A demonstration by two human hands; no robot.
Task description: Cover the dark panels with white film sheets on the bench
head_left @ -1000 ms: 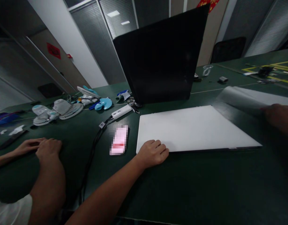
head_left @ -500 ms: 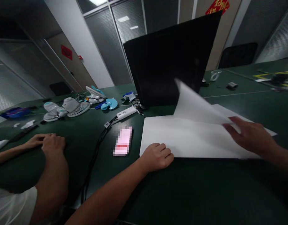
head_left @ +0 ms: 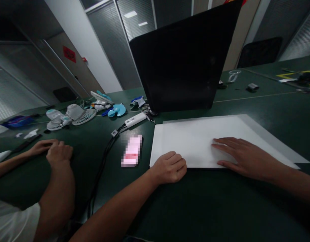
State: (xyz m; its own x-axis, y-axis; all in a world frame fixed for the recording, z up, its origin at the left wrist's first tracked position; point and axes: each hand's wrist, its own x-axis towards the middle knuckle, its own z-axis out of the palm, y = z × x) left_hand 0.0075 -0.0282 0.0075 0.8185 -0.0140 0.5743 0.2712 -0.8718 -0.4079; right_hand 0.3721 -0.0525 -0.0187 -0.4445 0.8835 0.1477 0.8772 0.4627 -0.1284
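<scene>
A stack of large white paper sheets (head_left: 195, 134) lies on the dark green table, with a thin black edge showing beneath at the front and left. The top sheet is flat and slightly askew, its right corner jutting past the others. My right hand (head_left: 242, 156) lies over the paper, palm down and fingers spread, holding nothing. At the front left edge of the stack rests my left hand (head_left: 170, 166), closed with its fingers curled under; whatever may be in it is hidden. Behind the paper stands a large black panel (head_left: 185, 67), tilted up.
Left of the paper are a blurred pink item (head_left: 132, 151), a white power strip (head_left: 135, 119) and black cables (head_left: 104, 159). White fan parts (head_left: 74, 116) and a light-blue fan blade (head_left: 116, 110) lie farther back. At far left, another person's hands (head_left: 52, 149) rest together on the table.
The lifted white sheet has come down flat on the stack. My right hand let go of it, moved left and opened over the paper. My left hand stayed in place.
</scene>
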